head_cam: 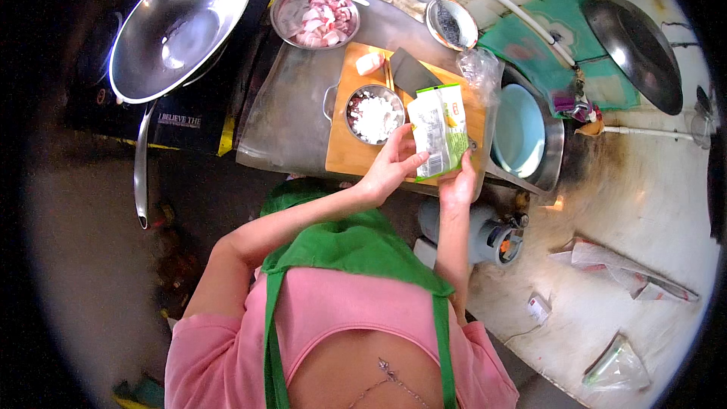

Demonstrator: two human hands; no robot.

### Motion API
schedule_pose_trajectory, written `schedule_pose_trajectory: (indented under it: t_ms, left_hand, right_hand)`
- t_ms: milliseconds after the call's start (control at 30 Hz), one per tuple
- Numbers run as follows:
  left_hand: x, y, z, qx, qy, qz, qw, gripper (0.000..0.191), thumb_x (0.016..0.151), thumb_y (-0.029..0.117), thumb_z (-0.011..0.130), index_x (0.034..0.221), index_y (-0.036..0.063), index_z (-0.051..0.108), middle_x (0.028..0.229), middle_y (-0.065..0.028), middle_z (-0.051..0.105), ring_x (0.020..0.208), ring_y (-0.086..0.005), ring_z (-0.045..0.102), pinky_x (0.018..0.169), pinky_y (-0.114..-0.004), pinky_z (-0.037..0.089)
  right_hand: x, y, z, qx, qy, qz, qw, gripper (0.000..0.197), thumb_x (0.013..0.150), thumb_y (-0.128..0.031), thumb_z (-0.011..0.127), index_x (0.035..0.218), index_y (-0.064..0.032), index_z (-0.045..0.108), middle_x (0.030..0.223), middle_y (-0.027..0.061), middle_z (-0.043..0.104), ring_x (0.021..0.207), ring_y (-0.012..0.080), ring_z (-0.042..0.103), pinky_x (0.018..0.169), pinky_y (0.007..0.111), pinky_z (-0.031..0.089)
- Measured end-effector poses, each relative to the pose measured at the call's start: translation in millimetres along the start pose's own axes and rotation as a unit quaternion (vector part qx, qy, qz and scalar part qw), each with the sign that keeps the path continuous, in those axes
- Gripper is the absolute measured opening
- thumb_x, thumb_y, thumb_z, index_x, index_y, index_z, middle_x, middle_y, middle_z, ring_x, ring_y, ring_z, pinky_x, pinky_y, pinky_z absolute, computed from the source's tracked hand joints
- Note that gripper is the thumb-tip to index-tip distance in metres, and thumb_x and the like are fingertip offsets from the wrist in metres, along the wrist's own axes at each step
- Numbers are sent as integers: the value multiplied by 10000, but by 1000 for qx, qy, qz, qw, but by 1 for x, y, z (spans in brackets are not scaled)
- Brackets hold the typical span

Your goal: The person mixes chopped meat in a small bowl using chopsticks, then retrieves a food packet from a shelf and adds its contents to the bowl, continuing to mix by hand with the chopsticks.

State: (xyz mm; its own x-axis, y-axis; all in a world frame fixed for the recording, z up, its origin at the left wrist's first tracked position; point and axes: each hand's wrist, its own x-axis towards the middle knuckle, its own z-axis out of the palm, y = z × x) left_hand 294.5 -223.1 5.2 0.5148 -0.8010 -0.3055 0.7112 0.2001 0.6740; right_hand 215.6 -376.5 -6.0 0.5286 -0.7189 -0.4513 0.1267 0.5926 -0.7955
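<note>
Both my hands grip a white and green plastic food packet (438, 133), which bears printing. My left hand (395, 162) holds its left edge, thumb across the front, and my right hand (459, 179) holds its lower right corner. Just left of the packet, a small metal bowl (347, 119) stands on a wooden cutting board (352, 163). White powder (376, 116) lies heaped over dark reddish pieces inside it. Behind the packet, a cleaver blade (410, 71) rests on the board, beside a pair of chopsticks (388, 72) and a pale pink chunk of meat (370, 63).
A metal basin (282, 21) of cut raw meat (326, 23) stands at the back, near a patterned bowl (467, 25). At left, a steel wok (187, 34) sits on the stove (187, 129). On the right is a blue basin (517, 130); a gas cylinder (483, 233) stands below.
</note>
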Motion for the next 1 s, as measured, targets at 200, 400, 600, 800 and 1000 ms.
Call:
schedule_pose_trajectory:
  t_ms: [200,400,600,800,1000]
  left_hand:
    - [-17,16,20,217,-17,143,966,647,819,123,690,1344,27,326,1139,-90,481,914,-145,554,752,-285,484]
    - [-14,11,25,333,8,233,914,642,795,107,696,1330,23,351,1138,-129,484,851,-177,565,706,-285,492]
    - [-1,-9,16,182,23,164,969,648,820,155,684,1338,16,320,1179,-127,510,904,-190,575,727,-297,494]
    - [1,-4,17,-61,19,27,998,519,916,181,564,1342,53,297,1267,-87,488,1109,-169,524,830,-289,484]
    - [5,0,8,-140,12,13,990,486,927,168,534,1340,84,291,1233,-65,463,1112,-182,521,837,-314,508]
  right_hand:
    - [-11,32,-18,3,-164,45,985,394,940,-279,427,1224,-15,492,1069,101,604,915,226,612,727,339,525]
    - [-4,56,-21,2,-180,3,984,384,937,-296,412,1157,5,504,941,89,598,783,213,624,612,302,523]
    - [-18,11,7,68,-111,28,991,424,973,-314,350,1221,3,483,1129,126,581,995,241,597,833,385,494]
    - [-16,-26,30,-102,-29,-194,975,357,979,-280,447,1192,4,489,1101,90,580,981,161,567,873,308,446]
    - [-38,-39,70,-327,-121,-338,874,387,997,-314,397,1144,24,516,1041,86,577,942,124,537,843,271,434]
